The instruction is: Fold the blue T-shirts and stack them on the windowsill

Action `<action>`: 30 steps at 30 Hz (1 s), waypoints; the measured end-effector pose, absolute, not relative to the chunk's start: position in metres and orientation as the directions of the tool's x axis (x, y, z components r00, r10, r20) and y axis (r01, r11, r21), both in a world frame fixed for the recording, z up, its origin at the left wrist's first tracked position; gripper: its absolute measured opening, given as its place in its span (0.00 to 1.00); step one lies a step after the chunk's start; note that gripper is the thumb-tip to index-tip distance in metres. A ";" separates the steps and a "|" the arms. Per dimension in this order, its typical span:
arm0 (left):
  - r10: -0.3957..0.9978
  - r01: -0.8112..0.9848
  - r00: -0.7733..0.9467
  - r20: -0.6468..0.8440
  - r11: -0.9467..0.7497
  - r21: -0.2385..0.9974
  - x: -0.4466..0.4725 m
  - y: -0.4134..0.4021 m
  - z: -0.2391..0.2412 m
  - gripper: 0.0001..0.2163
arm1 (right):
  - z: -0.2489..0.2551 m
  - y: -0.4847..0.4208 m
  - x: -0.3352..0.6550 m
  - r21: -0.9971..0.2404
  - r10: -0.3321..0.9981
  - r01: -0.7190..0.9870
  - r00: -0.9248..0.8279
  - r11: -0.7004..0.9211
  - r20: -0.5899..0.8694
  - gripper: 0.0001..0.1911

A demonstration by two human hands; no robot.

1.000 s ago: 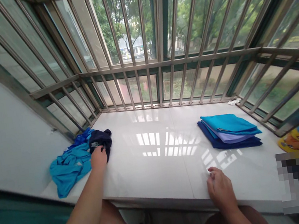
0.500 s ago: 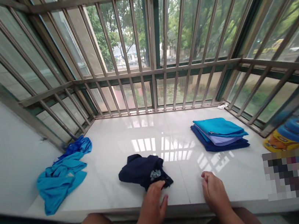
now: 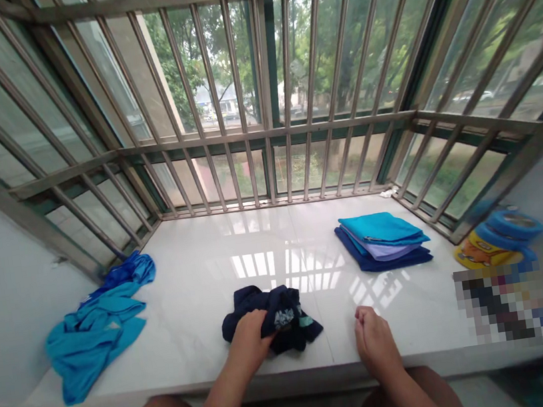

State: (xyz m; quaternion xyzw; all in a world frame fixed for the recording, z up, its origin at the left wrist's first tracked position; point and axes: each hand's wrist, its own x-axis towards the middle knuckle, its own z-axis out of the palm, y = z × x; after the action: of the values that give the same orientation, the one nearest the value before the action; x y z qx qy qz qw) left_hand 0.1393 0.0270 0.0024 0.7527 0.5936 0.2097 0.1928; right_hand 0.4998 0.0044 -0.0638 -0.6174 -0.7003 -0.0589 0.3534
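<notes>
A crumpled dark navy garment (image 3: 266, 312) with a pale print lies near the front of the white sill. My left hand (image 3: 251, 338) reaches onto its near side, fingers and thumb closed on the cloth. To the right, my right hand (image 3: 375, 340) rests at the sill's front part, apart from the garment. Its fingers are curled into a loose fist, and nothing shows in them. Beyond that hand sits a neat stack of folded clothes (image 3: 382, 236), turquoise on top, lilac in the middle and navy at the bottom.
Rumpled turquoise clothing (image 3: 96, 339) and a bright blue piece (image 3: 132, 271) lie at the left wall. A blue and yellow container (image 3: 496, 242) stands at the right end, beside a blurred-out patch. Metal bars (image 3: 262, 134) enclose the white sill (image 3: 188, 296) along the windows.
My left hand has moved left, from the garment's lower right edge onto its middle. The cloth has bunched up and shifted slightly. My right hand stays in a fist. The view has shifted slightly.
</notes>
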 end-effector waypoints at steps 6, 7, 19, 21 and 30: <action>0.974 0.814 0.221 0.057 -0.216 0.539 0.142 -0.008 -0.018 0.10 | -0.062 0.003 0.498 -0.366 0.823 0.903 0.024 0.226 0.567 0.04; 0.973 0.833 0.218 0.081 -0.229 0.504 0.141 -0.010 -0.024 0.10 | -0.062 0.003 0.498 -0.362 0.820 0.902 0.016 0.235 0.573 0.04; 0.925 0.946 0.156 0.346 -0.240 0.217 0.144 -0.006 -0.063 0.13 | -0.057 0.003 0.502 -0.373 0.808 0.876 -0.031 0.306 0.588 0.02; 0.926 0.945 0.155 0.346 -0.241 0.222 0.144 -0.007 -0.062 0.13 | -0.058 0.003 0.501 -0.391 0.816 0.871 -0.017 0.295 0.578 0.03; 0.936 0.946 0.142 0.323 -0.225 0.235 0.145 -0.008 -0.057 0.11 | -0.062 0.005 0.501 -0.390 0.815 0.873 -0.014 0.292 0.579 0.04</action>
State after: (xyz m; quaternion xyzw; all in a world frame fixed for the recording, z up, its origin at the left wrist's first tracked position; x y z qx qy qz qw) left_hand 0.1455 -0.0082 -0.0572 0.7556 0.6224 0.2037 -0.0120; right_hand 0.5012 0.0048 -0.0618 -0.5937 -0.7109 -0.0387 0.3751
